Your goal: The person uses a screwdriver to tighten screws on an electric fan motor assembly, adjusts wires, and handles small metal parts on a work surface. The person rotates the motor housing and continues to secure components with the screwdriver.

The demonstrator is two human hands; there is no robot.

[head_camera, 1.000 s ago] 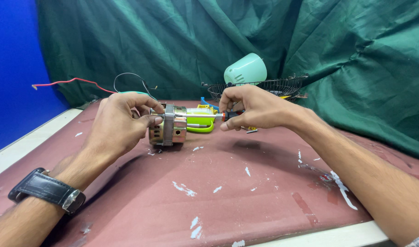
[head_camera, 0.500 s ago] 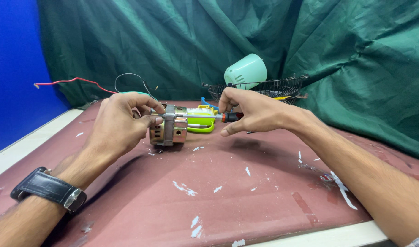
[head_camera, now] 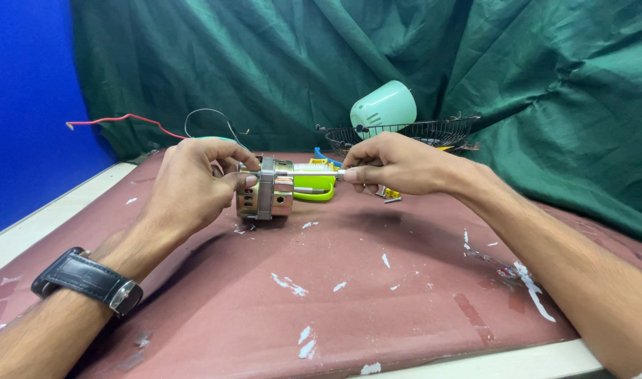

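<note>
At about nine o'clock a red wire [head_camera: 124, 119] sticks out over the edge of the table [head_camera: 405, 295], which is dark red with little white chips in its paint. A black watch [head_camera: 89, 281] sits on the wrist at about eight o'clock. Next comes the left hand [head_camera: 191, 186]. Its fingers are curled around the back end of a small motor [head_camera: 268, 196], with the thumb pressed on the side, so the motor likely cannot roll or turn. The motor is near the middle of the table, a bit toward eleven o'clock, and its bottom seems to touch the table top. It is a short round metal can, shiny and a little gold, with a silver band around its middle and small holes low down. A thin metal rod [head_camera: 314, 173] pokes out of it toward three o'clock. The right hand [head_camera: 395, 165] pinches the tip of that rod between thumb and fingers, as if to keep it level. Just behind the motor lies a bright green handle [head_camera: 317, 186]. Far back, at about one o'clock, a pale green cover [head_camera: 384, 109] rests on a black wire basket [head_camera: 433, 132]. A green cloth [head_camera: 545, 84] hangs behind it all.
</note>
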